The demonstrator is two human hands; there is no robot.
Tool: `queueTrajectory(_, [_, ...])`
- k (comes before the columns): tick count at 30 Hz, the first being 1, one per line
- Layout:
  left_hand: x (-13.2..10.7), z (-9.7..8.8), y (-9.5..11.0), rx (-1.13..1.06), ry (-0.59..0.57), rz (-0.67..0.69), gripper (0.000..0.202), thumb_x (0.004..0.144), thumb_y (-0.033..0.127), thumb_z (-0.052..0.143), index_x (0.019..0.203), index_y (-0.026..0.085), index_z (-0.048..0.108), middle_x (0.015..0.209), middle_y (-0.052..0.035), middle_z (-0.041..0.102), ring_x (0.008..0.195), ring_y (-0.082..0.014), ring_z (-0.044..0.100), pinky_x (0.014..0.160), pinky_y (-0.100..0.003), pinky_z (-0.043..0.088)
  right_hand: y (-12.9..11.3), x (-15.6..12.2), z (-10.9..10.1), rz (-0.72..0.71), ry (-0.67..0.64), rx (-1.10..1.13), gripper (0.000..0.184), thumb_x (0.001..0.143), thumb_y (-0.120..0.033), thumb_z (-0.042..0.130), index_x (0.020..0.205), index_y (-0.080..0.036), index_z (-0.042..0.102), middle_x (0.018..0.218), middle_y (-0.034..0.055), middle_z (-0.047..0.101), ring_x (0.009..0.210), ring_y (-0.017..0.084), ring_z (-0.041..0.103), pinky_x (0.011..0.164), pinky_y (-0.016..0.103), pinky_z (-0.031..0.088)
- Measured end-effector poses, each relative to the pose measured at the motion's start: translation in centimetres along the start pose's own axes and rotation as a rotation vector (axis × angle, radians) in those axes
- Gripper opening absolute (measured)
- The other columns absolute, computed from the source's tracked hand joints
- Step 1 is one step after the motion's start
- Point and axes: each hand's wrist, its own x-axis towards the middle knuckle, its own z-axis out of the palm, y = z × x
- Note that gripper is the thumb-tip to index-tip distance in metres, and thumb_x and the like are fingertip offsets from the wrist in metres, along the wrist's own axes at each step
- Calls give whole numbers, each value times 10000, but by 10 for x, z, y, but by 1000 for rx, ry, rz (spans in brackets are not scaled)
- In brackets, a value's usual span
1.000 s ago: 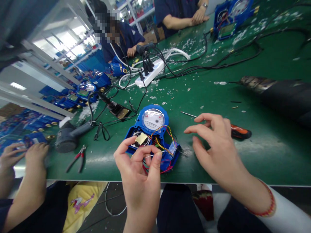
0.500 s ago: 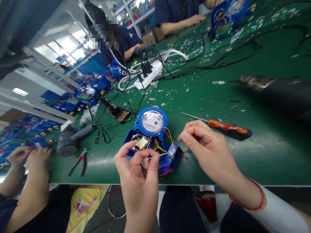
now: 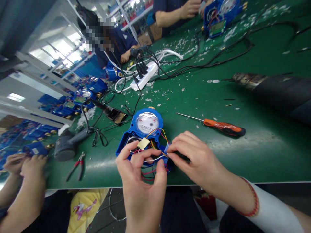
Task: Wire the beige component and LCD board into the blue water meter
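A blue water meter (image 3: 148,123) with a round dial lies on the bench, its lower housing uncovered. Red, black, yellow and white wires spill from it around a pale yellow pad (image 3: 143,143). Over the housing is my left hand (image 3: 143,181), thumb and forefinger parted, with the white wire (image 3: 154,160) running across the gap between them. From the right, my right hand (image 3: 194,155) pinches the end of the white wire between thumb and fingertips, close beside a yellow wire. My fingers partly hide the housing's inside.
An orange-black screwdriver (image 3: 222,127) lies to the right, before a dark wrapped tool (image 3: 269,87). At left are cutting pliers (image 3: 77,166), a grey heat gun (image 3: 66,145) and a soldering iron stand (image 3: 114,115). Behind are a power strip (image 3: 145,77), cables and co-workers.
My right hand has moved left to the wire end and pinches it. My left thumb has parted from its forefinger. The view has shifted slightly.
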Motion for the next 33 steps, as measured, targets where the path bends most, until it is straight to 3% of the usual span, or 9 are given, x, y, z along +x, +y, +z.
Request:
queueTrajectory(5, [0, 1, -2, 239, -117, 157, 400, 791, 152, 657, 1155, 223, 509, 968, -24, 624, 821, -187, 706, 855, -397, 515, 2, -2, -4, -74, -74, -128, 187, 945, -115, 491, 820, -103, 630, 760, 51, 592, 722, 161, 519, 641, 289, 427])
queueTrajectory(10, [3, -2, -10, 336, -132, 175, 310, 786, 184, 672, 1071, 230, 559, 1124, -66, 582, 902, -234, 695, 913, -505, 449, 4, 2, -15, -192, -163, -308, 159, 925, -91, 513, 813, -97, 625, 759, 61, 577, 722, 185, 512, 636, 318, 416])
queueTrajectory(20, [6, 2, -10, 351, -127, 157, 301, 789, 209, 652, 1066, 211, 533, 1177, -91, 552, 830, -217, 692, 836, -496, 459, 1, 16, -34, -356, -354, -549, 115, 842, -30, 525, 796, -128, 565, 775, 74, 538, 711, 232, 500, 534, 328, 385])
queueTrajectory(24, [6, 2, -10, 331, -158, 117, 332, 798, 213, 645, 1101, 223, 511, 1164, -83, 589, 806, -205, 697, 786, -459, 481, -2, 26, -51, -421, -317, -597, 200, 864, 2, 417, 786, -108, 565, 769, 91, 539, 705, 226, 494, 564, 326, 405])
queueTrajectory(27, [7, 2, -9, 303, -148, 102, 378, 778, 173, 654, 1115, 228, 490, 1022, -51, 665, 807, -229, 701, 805, -481, 465, -4, 32, -64, -359, -164, -512, 220, 914, -34, 390, 787, -101, 557, 767, 80, 534, 716, 201, 494, 618, 319, 413])
queueTrajectory(30, [6, 1, -6, 244, -157, 88, 455, 762, 104, 644, 1147, 240, 444, 837, 4, 702, 836, -246, 699, 871, -515, 429, -2, 27, -62, -240, -139, -406, 263, 971, -179, 430, 737, -127, 537, 705, 42, 518, 674, 179, 479, 600, 307, 384])
queueTrajectory(33, [4, -1, -4, 274, -184, 139, 462, 761, 134, 660, 1160, 249, 459, 977, -27, 691, 887, -248, 695, 903, -526, 413, 4, 15, -46, -144, -204, -282, 251, 974, -182, 440, 768, -122, 571, 731, 43, 553, 708, 179, 501, 626, 307, 392])
